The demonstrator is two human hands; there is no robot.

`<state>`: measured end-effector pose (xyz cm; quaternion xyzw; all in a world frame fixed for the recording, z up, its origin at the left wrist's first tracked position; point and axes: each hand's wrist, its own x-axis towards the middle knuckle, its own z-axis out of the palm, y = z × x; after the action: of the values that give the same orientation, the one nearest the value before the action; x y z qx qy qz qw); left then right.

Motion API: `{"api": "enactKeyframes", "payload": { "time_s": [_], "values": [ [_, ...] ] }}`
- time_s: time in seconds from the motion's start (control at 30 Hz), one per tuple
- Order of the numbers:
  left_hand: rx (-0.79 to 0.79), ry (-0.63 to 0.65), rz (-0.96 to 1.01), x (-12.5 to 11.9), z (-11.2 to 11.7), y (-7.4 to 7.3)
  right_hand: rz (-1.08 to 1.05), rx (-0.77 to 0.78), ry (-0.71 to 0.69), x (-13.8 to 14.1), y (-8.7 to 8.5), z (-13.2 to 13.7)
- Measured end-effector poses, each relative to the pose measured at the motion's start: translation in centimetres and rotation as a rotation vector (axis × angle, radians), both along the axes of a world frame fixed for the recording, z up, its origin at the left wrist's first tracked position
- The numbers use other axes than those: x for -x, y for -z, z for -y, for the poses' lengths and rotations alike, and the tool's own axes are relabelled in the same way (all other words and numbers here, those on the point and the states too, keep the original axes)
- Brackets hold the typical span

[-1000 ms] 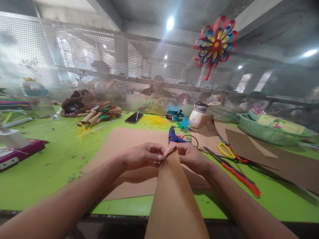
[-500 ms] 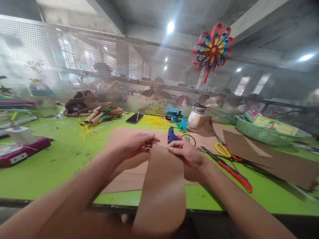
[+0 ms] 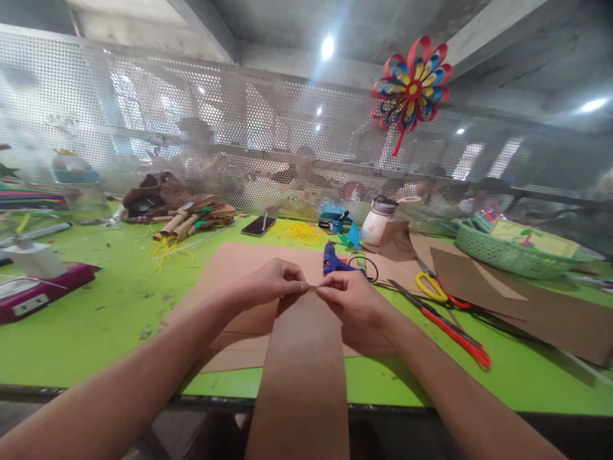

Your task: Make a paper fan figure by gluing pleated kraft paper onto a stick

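Note:
A long brown paper strip [image 3: 301,377] hangs from my hands down past the near table edge. My left hand [image 3: 271,284] and my right hand [image 3: 352,300] both pinch its top edge, fingertips almost meeting in the middle. They hover above a large brown cardboard sheet [image 3: 230,275] lying on the green table [image 3: 96,319]. A blue glue gun [image 3: 332,260] lies just beyond my right hand.
Scissors with yellow handles [image 3: 433,287] and red ones [image 3: 454,332] lie to the right by more brown sheets [image 3: 517,300]. A green basket [image 3: 502,255], a white jar [image 3: 376,223], a phone [image 3: 257,225] and rolled paper tubes [image 3: 186,220] sit farther back. People sit behind the mesh screen.
My hands came together again and now both pinch the strip's top edge at its centre; half a second ago my left hand was off to the side of the strip.

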<state>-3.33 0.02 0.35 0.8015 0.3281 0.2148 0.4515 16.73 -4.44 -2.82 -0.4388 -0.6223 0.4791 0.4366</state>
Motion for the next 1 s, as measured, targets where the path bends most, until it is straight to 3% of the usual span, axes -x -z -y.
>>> {"api": "enactKeyframes", "payload": {
  "time_s": [0.2, 0.6, 0.8, 1.0],
  "values": [
    [-0.073, -0.032, 0.029, 0.3, -0.2, -0.2, 0.008, -0.064, 0.079, -0.6, -0.5, 0.2],
    [-0.065, -0.024, 0.229, 0.6, -0.1, -0.3, -0.055, -0.157, 0.191, -1.1, -1.1, 0.5],
    [-0.160, -0.019, 0.339, 0.7, 0.4, -0.9, -0.055, -0.297, 0.168, -1.3, -2.0, 1.3],
    [-0.020, 0.004, 0.219, 1.1, 0.7, -1.8, 0.070, -0.466, 0.129, -1.2, -2.0, 1.8]
  ]
}}
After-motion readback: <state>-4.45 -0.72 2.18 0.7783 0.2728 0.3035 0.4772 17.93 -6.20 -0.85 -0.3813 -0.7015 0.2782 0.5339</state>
